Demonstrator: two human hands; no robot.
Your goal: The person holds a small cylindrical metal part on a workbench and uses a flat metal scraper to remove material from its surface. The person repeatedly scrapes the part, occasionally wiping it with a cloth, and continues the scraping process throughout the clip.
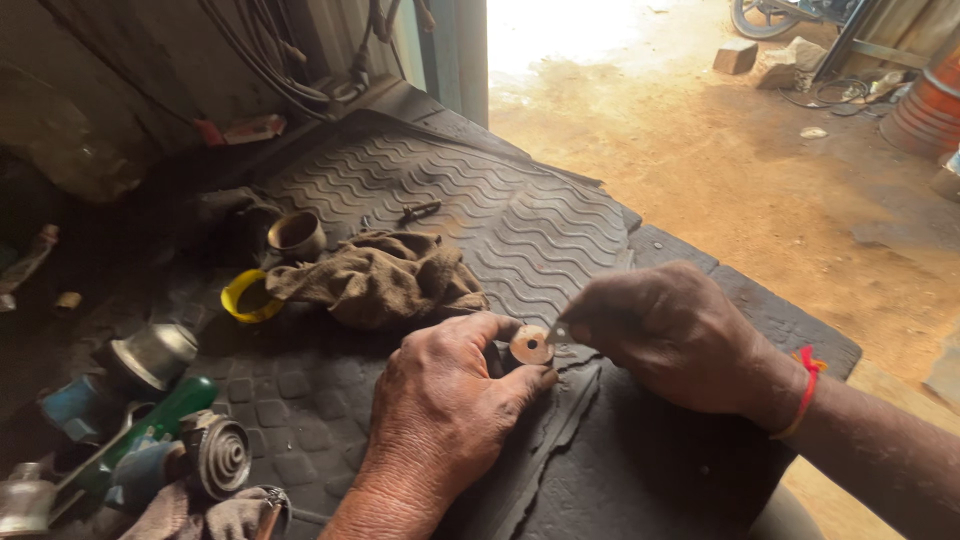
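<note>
Left hand (440, 410) pinching the copper washer (531, 345) near the rubber mat's (540, 230) front edge; right hand (670, 335), fingers closed on a thin tool (barely visible), should probe gently.

**Rubber, cloth and worn metal**

The black ribbed rubber mat (520, 230) looks matt and dusty, with moulded wavy grooves. The crumpled brown cloth rag (385, 275) is coarse and stained. The small round copper-coloured metal disc (531, 345) has a dull sheen. The yellow plastic ring (240, 300) looks smooth, and the tarnished brass-coloured metal cup (297, 235) is faintly glossy.
</note>
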